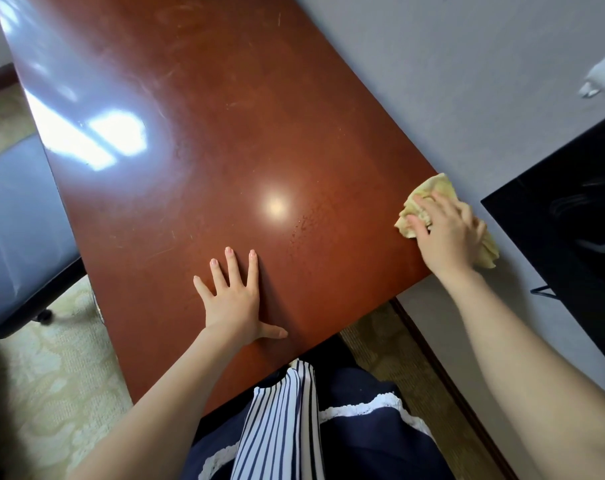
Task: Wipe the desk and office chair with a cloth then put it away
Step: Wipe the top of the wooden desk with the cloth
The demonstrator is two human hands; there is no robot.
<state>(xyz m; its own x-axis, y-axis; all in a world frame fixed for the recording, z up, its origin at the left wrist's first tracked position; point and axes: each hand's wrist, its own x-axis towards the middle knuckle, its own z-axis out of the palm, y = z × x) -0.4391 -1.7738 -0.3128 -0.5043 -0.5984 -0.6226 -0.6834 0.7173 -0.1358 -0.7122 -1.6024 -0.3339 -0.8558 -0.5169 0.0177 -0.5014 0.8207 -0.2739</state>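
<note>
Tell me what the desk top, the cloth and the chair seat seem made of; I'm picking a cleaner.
Desk top: reddish-brown wood or wood veneer with a glossy finish; it mirrors window light, with fine scratches.
Cloth: soft pale-yellow fabric, crumpled under the right hand.
Chair seat: smooth grey-blue upholstery with a slight sheen, possibly leather or vinyl.

Legible text, labels, brands, numbers, signs: none. No readable marking on any surface in view.
</note>
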